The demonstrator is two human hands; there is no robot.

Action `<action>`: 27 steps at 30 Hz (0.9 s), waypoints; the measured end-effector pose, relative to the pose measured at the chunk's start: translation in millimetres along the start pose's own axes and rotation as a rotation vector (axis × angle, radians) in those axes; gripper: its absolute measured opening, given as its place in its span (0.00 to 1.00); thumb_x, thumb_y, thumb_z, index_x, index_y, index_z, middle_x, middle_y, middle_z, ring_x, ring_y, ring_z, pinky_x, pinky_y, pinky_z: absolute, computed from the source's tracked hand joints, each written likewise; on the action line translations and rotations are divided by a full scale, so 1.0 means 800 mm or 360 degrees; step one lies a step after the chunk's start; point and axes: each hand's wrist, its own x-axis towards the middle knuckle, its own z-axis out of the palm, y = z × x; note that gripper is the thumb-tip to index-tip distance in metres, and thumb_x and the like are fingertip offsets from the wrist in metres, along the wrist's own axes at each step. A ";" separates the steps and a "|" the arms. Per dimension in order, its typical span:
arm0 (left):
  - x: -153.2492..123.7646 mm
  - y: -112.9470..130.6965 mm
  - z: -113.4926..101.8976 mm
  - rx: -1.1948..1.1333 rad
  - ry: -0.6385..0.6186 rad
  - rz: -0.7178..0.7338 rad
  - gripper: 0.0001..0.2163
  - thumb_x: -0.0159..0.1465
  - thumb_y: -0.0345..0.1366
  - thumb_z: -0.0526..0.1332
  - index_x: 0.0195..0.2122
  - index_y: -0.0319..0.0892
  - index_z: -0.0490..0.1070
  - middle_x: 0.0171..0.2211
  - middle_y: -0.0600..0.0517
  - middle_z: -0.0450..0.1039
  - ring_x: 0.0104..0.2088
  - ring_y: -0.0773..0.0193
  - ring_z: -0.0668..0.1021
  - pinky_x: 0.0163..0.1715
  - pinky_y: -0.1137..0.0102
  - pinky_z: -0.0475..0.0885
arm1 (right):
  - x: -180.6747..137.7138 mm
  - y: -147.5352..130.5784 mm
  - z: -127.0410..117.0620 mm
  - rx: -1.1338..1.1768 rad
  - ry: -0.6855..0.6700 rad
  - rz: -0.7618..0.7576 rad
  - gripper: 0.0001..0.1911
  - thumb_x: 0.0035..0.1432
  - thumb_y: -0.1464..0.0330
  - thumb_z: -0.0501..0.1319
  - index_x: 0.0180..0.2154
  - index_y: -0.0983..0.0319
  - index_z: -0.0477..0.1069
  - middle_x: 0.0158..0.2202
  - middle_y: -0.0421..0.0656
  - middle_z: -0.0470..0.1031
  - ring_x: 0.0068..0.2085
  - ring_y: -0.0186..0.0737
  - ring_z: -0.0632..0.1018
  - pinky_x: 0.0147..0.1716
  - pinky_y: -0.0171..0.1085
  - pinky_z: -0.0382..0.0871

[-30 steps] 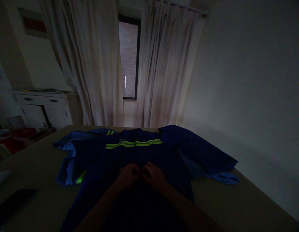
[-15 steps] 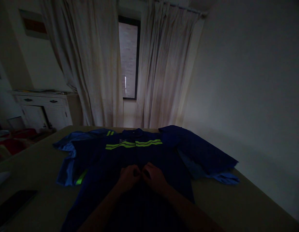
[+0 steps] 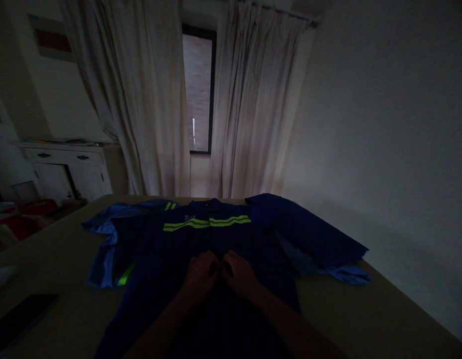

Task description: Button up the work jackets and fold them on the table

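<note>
A dark blue work shirt (image 3: 238,239) with yellow-green bands across the chest lies spread out, collar at the far end. Over its front middle line, below the bands, my left hand (image 3: 201,273) is closed, thumb and fingers pinching the cloth. Close beside it, my right hand (image 3: 240,275) pinches the same front edge, its knuckles nearly touching the left ones. The dim light hides whatever lies between the fingertips, such as a button. Beneath the shirt, lighter blue garments (image 3: 103,259) stick out on the left and right.
The olive table top (image 3: 339,309) carries the clothes. A black phone (image 3: 23,319) lies at the near left, with a white item (image 3: 2,276) behind it. A wall (image 3: 395,149) runs along the right side. Curtains (image 3: 152,109) hang behind, and a white cabinet (image 3: 70,164) stands at the back left.
Both hands have shifted very slightly, the left fingers a little toward the collar and the two hands marginally apart. The shirt lies as before.
</note>
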 end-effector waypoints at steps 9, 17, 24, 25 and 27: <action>0.001 0.003 0.002 0.0087 -0.0015 -0.0074 0.06 0.66 0.33 0.59 0.40 0.48 0.75 0.42 0.53 0.77 0.46 0.59 0.76 0.45 0.65 0.62 | 0.002 -0.001 -0.001 -0.0117 -0.0039 0.0044 0.05 0.67 0.67 0.57 0.41 0.60 0.71 0.42 0.43 0.74 0.45 0.40 0.76 0.44 0.35 0.64; 0.011 0.004 -0.011 -0.0048 -0.0157 -0.0382 0.07 0.64 0.40 0.62 0.39 0.51 0.80 0.42 0.55 0.83 0.49 0.57 0.79 0.49 0.60 0.60 | 0.000 -0.006 -0.005 -0.0074 -0.0067 0.0078 0.06 0.65 0.69 0.58 0.42 0.59 0.72 0.43 0.42 0.74 0.43 0.39 0.77 0.43 0.34 0.64; 0.012 0.002 -0.011 -0.0043 -0.0172 -0.0382 0.07 0.65 0.40 0.62 0.38 0.51 0.80 0.42 0.57 0.82 0.47 0.59 0.79 0.47 0.62 0.60 | 0.001 -0.008 -0.007 -0.0077 -0.0075 0.0081 0.05 0.64 0.69 0.58 0.41 0.59 0.72 0.42 0.41 0.74 0.42 0.38 0.76 0.41 0.34 0.63; 0.011 0.002 -0.010 -0.0037 -0.0168 -0.0382 0.06 0.64 0.39 0.62 0.38 0.50 0.79 0.41 0.57 0.82 0.47 0.59 0.79 0.47 0.62 0.60 | 0.001 -0.007 -0.006 -0.0074 -0.0067 0.0077 0.05 0.64 0.69 0.58 0.41 0.59 0.71 0.42 0.41 0.74 0.41 0.38 0.76 0.40 0.34 0.63; 0.011 0.002 -0.009 -0.0032 -0.0163 -0.0383 0.05 0.63 0.38 0.63 0.38 0.50 0.79 0.40 0.56 0.82 0.47 0.59 0.79 0.46 0.62 0.59 | 0.001 -0.005 -0.003 -0.0078 -0.0046 0.0068 0.05 0.64 0.69 0.58 0.41 0.59 0.71 0.42 0.41 0.73 0.40 0.38 0.76 0.39 0.34 0.63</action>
